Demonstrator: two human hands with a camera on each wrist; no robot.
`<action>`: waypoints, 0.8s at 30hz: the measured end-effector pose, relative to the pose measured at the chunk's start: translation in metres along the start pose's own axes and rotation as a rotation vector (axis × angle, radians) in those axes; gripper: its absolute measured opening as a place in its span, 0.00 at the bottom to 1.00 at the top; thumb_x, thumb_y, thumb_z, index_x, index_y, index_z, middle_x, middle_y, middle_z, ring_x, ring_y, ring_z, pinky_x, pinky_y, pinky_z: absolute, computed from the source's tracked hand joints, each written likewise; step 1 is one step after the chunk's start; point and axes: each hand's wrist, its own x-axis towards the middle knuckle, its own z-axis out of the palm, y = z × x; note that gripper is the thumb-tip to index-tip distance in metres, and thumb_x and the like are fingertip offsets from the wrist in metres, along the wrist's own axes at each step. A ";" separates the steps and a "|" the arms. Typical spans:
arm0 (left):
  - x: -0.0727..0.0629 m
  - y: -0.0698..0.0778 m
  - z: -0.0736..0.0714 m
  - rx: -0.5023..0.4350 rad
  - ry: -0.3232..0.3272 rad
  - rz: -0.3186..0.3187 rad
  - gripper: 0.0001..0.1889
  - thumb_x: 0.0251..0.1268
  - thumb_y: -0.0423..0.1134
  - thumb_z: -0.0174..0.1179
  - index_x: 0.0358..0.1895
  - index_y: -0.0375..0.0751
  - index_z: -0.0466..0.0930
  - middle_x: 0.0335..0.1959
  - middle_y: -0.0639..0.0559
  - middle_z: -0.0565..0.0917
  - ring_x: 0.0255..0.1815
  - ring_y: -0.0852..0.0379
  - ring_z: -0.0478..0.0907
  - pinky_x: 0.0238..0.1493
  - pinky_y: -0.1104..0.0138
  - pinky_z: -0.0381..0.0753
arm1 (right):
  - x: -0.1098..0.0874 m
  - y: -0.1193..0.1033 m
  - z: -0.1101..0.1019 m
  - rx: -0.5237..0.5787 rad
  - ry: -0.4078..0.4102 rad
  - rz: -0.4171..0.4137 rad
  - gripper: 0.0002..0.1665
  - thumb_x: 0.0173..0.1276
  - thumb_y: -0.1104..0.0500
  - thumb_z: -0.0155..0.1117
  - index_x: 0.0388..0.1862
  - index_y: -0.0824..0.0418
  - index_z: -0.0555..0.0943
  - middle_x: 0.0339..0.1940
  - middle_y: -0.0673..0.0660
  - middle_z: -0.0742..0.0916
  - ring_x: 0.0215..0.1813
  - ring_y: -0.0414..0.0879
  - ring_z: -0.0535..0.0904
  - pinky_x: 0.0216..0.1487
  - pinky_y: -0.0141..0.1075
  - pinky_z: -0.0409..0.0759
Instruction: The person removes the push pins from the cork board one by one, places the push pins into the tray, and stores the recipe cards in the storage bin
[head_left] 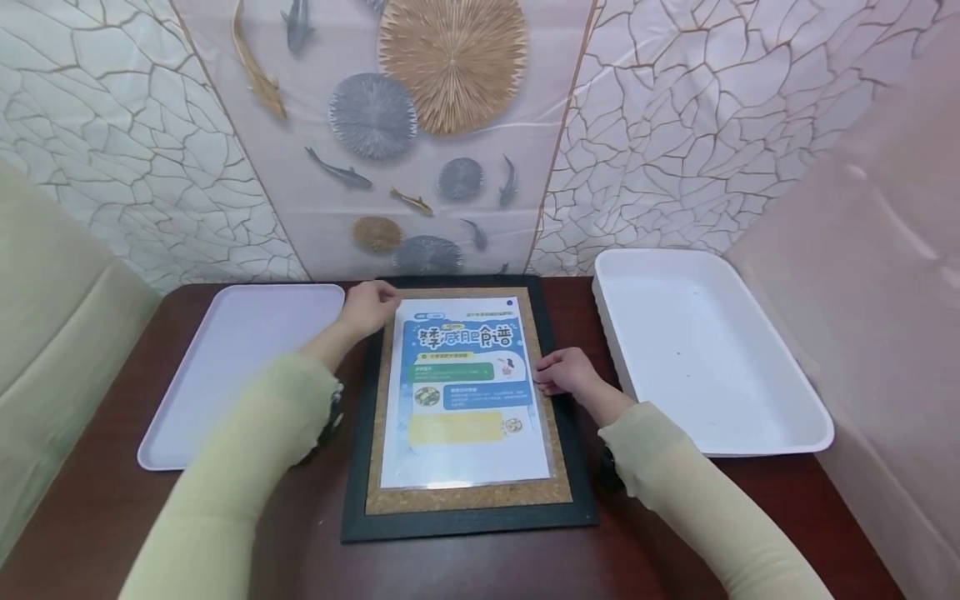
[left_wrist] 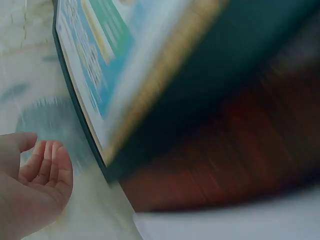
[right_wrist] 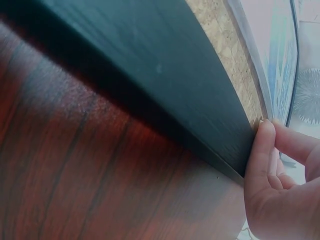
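A laminated poster with blue, green and yellow panels lies on a cork board in a dark frame. My right hand pinches at the poster's right edge, thumb and index fingertip together there in the right wrist view. My left hand is by the upper left corner of the board, fingers loosely bent. In the left wrist view that hand has nothing between thumb and fingers and appears apart from the frame. A dark round dot marks the poster's upper right corner.
On the left of the brown table is a flat pale tray, partly behind the left arm. A deeper white tray stands on the right. A patterned wall covering rises close behind the board.
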 end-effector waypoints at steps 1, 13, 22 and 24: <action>0.004 0.009 0.008 -0.008 -0.016 -0.003 0.16 0.69 0.38 0.49 0.52 0.31 0.76 0.50 0.35 0.80 0.51 0.43 0.77 0.54 0.55 0.75 | 0.000 0.001 0.000 -0.001 0.000 0.000 0.14 0.63 0.65 0.62 0.47 0.70 0.78 0.40 0.65 0.84 0.26 0.42 0.80 0.32 0.31 0.82; 0.047 0.074 0.085 -0.048 -0.155 0.002 0.17 0.70 0.40 0.48 0.56 0.34 0.74 0.51 0.42 0.79 0.53 0.49 0.75 0.61 0.59 0.72 | 0.000 0.003 0.001 -0.006 0.001 0.011 0.12 0.61 0.65 0.64 0.44 0.67 0.79 0.39 0.64 0.82 0.25 0.43 0.80 0.30 0.30 0.81; 0.069 0.085 0.118 -0.002 -0.218 0.005 0.18 0.71 0.38 0.46 0.58 0.34 0.71 0.56 0.41 0.77 0.60 0.47 0.72 0.65 0.58 0.67 | -0.002 0.003 -0.004 0.004 -0.001 0.030 0.12 0.61 0.65 0.64 0.43 0.67 0.80 0.40 0.63 0.82 0.25 0.43 0.80 0.29 0.30 0.81; 0.072 0.088 0.124 0.018 -0.227 0.013 0.18 0.70 0.37 0.46 0.58 0.33 0.71 0.57 0.40 0.76 0.61 0.47 0.72 0.66 0.59 0.67 | -0.002 0.004 -0.005 0.000 -0.004 0.030 0.12 0.61 0.65 0.64 0.43 0.66 0.80 0.40 0.63 0.82 0.25 0.43 0.80 0.30 0.30 0.81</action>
